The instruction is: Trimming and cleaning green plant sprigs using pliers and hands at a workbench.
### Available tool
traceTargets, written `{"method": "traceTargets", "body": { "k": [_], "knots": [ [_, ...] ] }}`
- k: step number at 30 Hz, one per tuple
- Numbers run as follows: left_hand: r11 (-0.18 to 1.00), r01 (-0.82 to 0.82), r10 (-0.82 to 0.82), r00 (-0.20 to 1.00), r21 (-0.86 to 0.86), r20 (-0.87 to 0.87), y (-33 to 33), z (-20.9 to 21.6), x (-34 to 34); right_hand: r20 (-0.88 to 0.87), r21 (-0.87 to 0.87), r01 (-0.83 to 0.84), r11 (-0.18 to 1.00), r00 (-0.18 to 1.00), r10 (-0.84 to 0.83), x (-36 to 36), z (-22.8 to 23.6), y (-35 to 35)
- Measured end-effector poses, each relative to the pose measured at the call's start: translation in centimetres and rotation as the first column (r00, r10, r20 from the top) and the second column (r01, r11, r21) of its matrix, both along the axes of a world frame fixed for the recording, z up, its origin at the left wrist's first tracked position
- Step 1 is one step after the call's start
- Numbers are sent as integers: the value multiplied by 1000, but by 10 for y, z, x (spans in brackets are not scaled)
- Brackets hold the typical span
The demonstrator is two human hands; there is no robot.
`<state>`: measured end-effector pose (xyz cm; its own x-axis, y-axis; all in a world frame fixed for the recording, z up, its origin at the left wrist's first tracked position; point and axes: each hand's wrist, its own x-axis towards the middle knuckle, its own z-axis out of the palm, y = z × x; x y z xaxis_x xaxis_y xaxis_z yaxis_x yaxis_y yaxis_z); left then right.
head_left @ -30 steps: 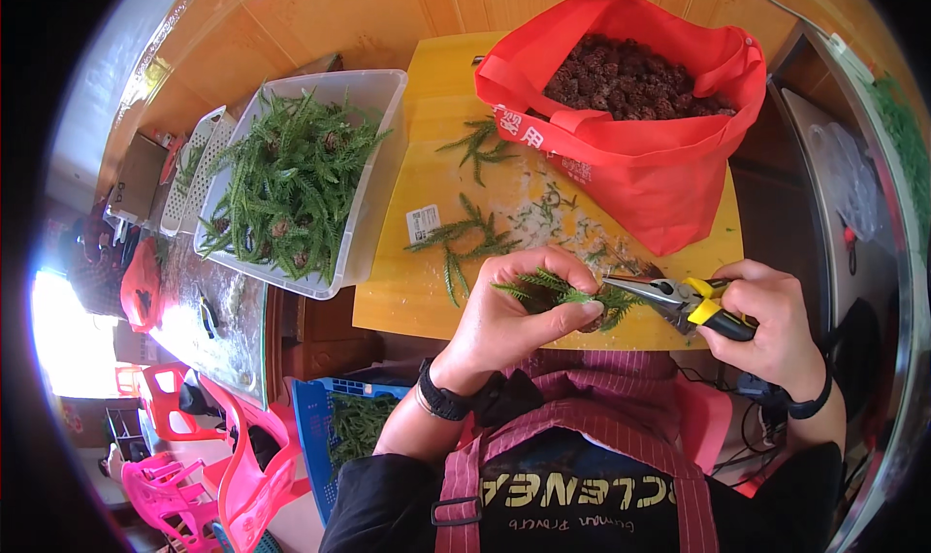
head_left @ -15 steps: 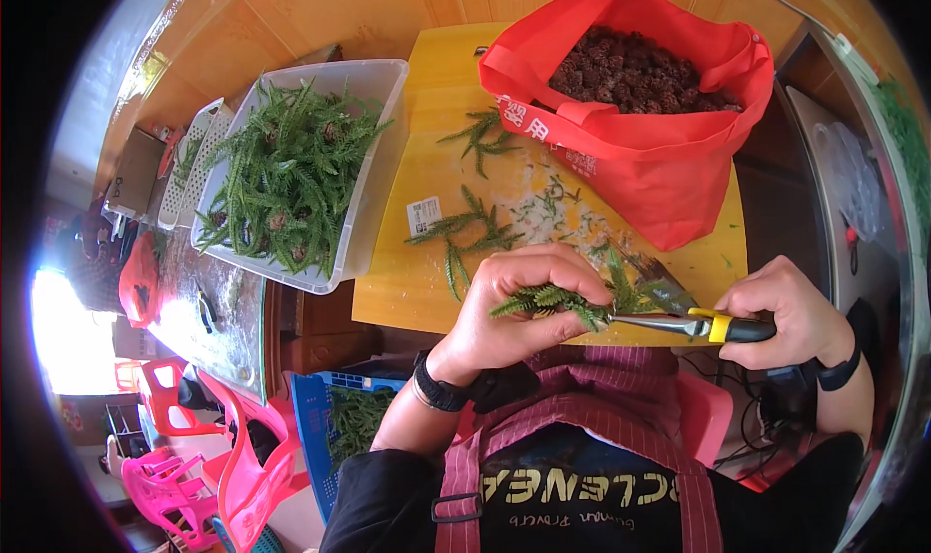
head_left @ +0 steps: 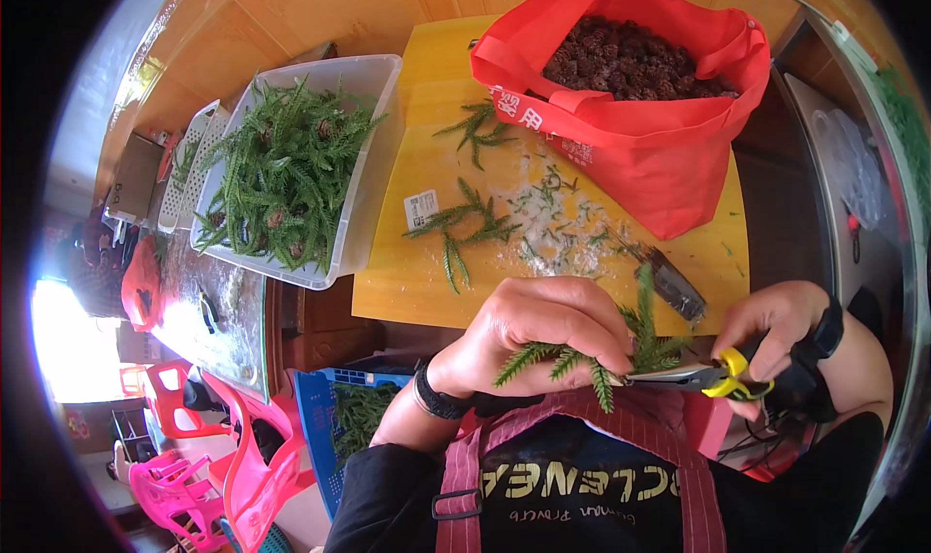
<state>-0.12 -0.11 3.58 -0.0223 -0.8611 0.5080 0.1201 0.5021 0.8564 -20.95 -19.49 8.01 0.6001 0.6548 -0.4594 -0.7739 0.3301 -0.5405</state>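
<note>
In the head view, our left hand [head_left: 548,325] is closed on a green sprig [head_left: 644,332], holding it in front of the striped apron [head_left: 572,409], by the near edge of the yellow worktop [head_left: 412,286]. Our right hand [head_left: 776,328] is wrapped around the pliers [head_left: 729,376], whose tips meet the sprig close to our left fingers; whether they bite on it, we cannot tell. We judge that a slip of the tips could nip a finger, a loose pinch could let the sprig twist free, and too hard a squeeze could snap it.
</note>
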Motion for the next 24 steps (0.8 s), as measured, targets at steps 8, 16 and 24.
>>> {"method": "traceTargets", "body": {
  "k": [8,16,24],
  "knots": [
    [998,7,1,990,54,-141,-2,-8,10,102,342,119,932,981,-162,-12,-13,34],
    [991,136,-134,984,9,-115,-6,-6,10,140,129,63,990,987,-81,-13,-2,31],
    [979,-178,199,946,103,-256,2,-14,11,709,-664,738,122,569,417,-1,39,45]
  ]
}}
